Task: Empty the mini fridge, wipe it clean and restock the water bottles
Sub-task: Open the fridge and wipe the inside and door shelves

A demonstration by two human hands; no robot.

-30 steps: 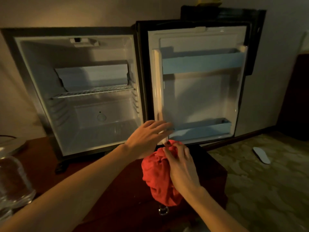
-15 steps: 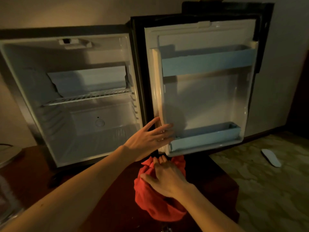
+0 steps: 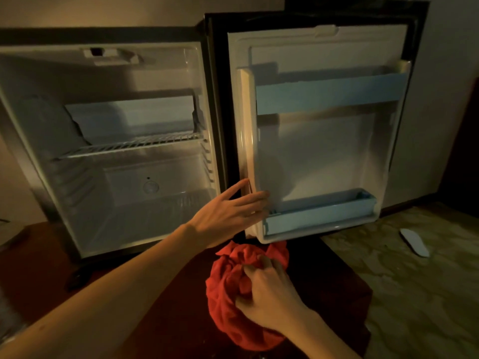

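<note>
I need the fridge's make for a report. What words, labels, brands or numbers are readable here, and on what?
None can be read.
Mini fridge and its open door: no label or brand shows.
Round mark on the back wall: too blurred to tell whether it bears text.
Red cloth: plain.

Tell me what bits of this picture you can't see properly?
All in the head view:
- Red cloth: its lower right is hidden under the right hand.
- Lower door shelf: its left end is covered by the left hand.
- White flat thing on the floor: too small and dim to name.
- Water bottles: none can be made out in the frame.
- Fridge's left wall: cut off by the picture edge.
</note>
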